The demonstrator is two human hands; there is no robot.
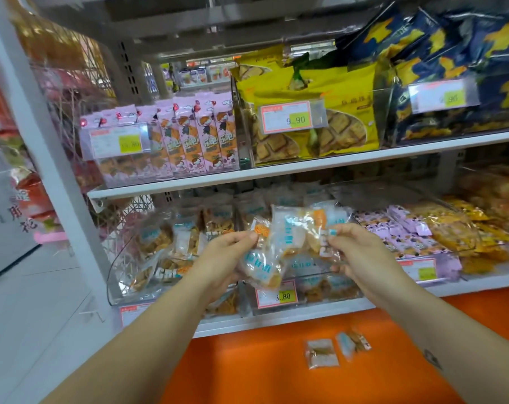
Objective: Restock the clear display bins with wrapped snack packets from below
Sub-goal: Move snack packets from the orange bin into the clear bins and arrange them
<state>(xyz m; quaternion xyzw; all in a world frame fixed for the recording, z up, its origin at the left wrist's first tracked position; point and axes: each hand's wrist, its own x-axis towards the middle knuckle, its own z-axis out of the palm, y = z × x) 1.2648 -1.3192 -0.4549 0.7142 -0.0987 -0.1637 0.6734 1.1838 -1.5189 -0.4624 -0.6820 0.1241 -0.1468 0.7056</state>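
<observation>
White shop shelves fill the view, with an orange ledge jutting out beneath them. In front of the lower shelf, both hands hold up a bunch of clear packets with blue print, just above the middle bin. The left hand has its fingers curled round the bunch's lower left part, thumb and forefinger pinching a packet's edge. The right hand pinches the bunch's right edge between thumb and forefinger. Like packets lie in the middle bin and the left bin. A price tag reading 3.80 sits on the middle bin's front. To the right is a bin of purple packets. Two loose packets lie side by side on the ledge. On the upper shelf stand pink packs, yellow bags and blue bags.
</observation>
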